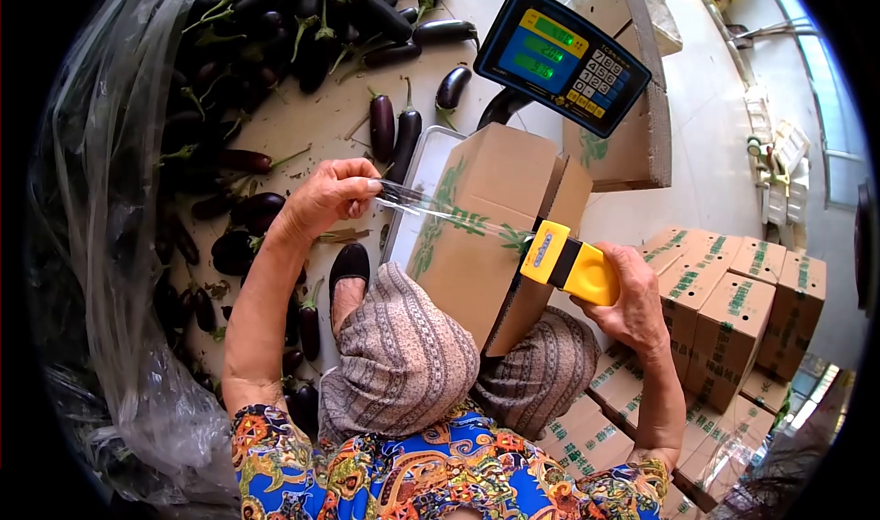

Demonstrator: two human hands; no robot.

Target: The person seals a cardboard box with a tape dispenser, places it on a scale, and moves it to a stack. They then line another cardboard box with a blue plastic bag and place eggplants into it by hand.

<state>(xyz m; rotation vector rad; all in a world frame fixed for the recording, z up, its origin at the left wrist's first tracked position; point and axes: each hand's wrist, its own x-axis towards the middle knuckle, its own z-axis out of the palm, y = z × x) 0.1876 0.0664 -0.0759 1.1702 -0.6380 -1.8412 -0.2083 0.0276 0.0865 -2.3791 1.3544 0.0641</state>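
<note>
A cardboard box (449,268) with green print rests on the silver scale platform (408,231), close against my knees. My right hand (628,295) grips a yellow tape dispenser (587,273) at the box's right edge. From the dispenser a strip of clear packing tape (449,212) stretches leftward over the box. Its free end, bunched and twisted, is pinched in the fingers of my left hand (335,195), just beyond the box's left side.
The scale display (564,57) stands behind the box, lit green. Many eggplants (307,25) cover the floor at left, beside clear plastic sheeting (119,199). Printed cartons (724,328) are stacked at right. Another open carton (628,131) stands behind the display.
</note>
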